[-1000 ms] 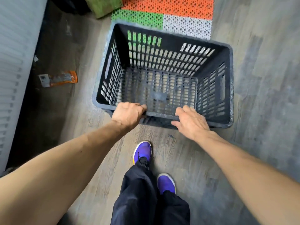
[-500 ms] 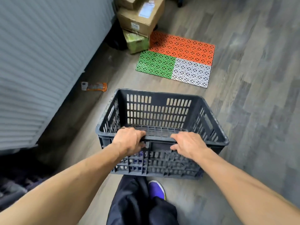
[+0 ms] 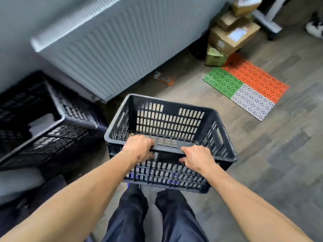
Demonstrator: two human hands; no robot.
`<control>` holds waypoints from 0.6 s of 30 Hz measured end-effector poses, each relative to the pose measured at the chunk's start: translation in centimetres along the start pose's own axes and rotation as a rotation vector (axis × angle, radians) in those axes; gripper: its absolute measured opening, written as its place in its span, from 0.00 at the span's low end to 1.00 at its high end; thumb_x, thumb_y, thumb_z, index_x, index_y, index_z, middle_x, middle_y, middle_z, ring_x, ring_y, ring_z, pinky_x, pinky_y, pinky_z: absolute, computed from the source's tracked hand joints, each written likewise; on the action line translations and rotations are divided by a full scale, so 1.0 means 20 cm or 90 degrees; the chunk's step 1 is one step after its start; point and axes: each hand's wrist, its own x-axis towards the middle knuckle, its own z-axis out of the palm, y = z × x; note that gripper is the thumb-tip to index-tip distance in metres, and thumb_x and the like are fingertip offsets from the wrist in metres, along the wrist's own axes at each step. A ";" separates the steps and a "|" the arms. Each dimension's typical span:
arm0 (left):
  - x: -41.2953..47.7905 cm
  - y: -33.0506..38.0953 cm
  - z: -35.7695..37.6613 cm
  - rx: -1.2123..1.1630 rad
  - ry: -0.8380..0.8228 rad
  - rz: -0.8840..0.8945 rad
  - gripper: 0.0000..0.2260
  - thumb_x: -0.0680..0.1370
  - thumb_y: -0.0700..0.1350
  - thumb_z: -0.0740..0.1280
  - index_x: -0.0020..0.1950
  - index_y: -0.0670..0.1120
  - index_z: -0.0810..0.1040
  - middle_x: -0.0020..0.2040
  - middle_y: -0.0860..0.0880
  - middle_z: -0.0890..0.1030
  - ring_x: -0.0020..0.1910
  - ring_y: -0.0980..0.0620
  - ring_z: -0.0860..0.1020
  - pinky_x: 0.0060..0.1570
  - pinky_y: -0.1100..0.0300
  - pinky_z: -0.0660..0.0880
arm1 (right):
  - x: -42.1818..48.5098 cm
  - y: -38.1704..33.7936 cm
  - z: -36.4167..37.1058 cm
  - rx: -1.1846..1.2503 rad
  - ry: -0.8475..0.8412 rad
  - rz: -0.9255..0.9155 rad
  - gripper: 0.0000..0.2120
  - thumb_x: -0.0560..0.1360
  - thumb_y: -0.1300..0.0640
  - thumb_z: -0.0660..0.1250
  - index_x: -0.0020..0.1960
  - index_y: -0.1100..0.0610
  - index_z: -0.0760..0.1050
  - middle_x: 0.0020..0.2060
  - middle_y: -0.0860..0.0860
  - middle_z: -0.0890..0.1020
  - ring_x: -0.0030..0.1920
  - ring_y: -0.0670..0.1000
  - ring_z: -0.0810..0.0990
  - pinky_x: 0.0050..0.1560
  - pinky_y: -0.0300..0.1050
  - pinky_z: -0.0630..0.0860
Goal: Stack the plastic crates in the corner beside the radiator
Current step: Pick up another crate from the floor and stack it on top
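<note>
Black plastic crate [image 3: 172, 135] hangs off the floor in front of the person, its near rim gripped by curled fingers of the left hand [image 3: 139, 149] and right hand [image 3: 196, 158], right of another crate [image 3: 43, 119] below the radiator [image 3: 111, 55].

Dark grey slotted plastic crate [image 3: 171, 109], empty, open side up & approx level, is held off the floor in front of the legs, w/ left hand [image 3: 139, 149] & right hand [image 3: 197, 159] curled over its near long rim; handle cutouts in both short ends. 2nd dark crate [image 3: 73, 135], same slotted type, sits low at left, blurred, near the end of the white ribbed radiator [image 3: 113, 49], w/ sth pale inside, can't tell what. The two crates are apart, held one to the right, radiator behind both.
</note>
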 end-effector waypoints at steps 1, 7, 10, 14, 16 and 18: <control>-0.10 -0.05 -0.01 -0.015 0.003 -0.019 0.18 0.73 0.63 0.68 0.56 0.53 0.78 0.42 0.54 0.79 0.39 0.52 0.75 0.45 0.56 0.75 | -0.01 -0.08 -0.05 -0.015 -0.003 -0.024 0.16 0.78 0.42 0.65 0.57 0.53 0.75 0.47 0.54 0.84 0.51 0.59 0.82 0.48 0.52 0.78; -0.65 -0.33 -0.05 -0.063 0.101 -0.106 0.17 0.74 0.64 0.66 0.52 0.52 0.78 0.46 0.52 0.83 0.47 0.49 0.81 0.48 0.52 0.78 | -0.05 -0.53 -0.36 -0.121 0.008 -0.164 0.11 0.77 0.46 0.66 0.53 0.52 0.75 0.44 0.51 0.84 0.47 0.56 0.83 0.48 0.53 0.80; -0.86 -0.47 -0.05 -0.099 0.163 -0.148 0.15 0.74 0.63 0.66 0.47 0.52 0.76 0.45 0.51 0.83 0.48 0.47 0.81 0.47 0.53 0.76 | -0.04 -0.76 -0.51 -0.168 0.015 -0.222 0.10 0.76 0.46 0.67 0.52 0.51 0.76 0.44 0.51 0.84 0.47 0.56 0.83 0.49 0.53 0.80; -1.10 -0.71 -0.02 -0.159 0.230 -0.210 0.15 0.73 0.64 0.65 0.48 0.53 0.77 0.46 0.52 0.84 0.50 0.48 0.81 0.45 0.54 0.75 | -0.01 -1.11 -0.68 -0.231 0.039 -0.288 0.09 0.75 0.46 0.66 0.50 0.50 0.77 0.44 0.50 0.84 0.47 0.56 0.83 0.49 0.52 0.80; -1.23 -0.84 0.01 -0.181 0.263 -0.232 0.14 0.73 0.63 0.65 0.47 0.53 0.76 0.45 0.52 0.84 0.49 0.47 0.81 0.43 0.54 0.74 | -0.02 -1.32 -0.75 -0.267 0.051 -0.314 0.09 0.76 0.46 0.66 0.51 0.51 0.77 0.45 0.51 0.84 0.48 0.57 0.83 0.48 0.51 0.79; -1.34 -0.96 0.02 -0.191 0.292 -0.240 0.12 0.73 0.60 0.64 0.46 0.53 0.76 0.43 0.52 0.83 0.47 0.47 0.81 0.42 0.54 0.74 | -0.03 -1.49 -0.81 -0.295 0.076 -0.329 0.09 0.75 0.46 0.66 0.50 0.51 0.77 0.45 0.51 0.85 0.48 0.57 0.83 0.47 0.51 0.78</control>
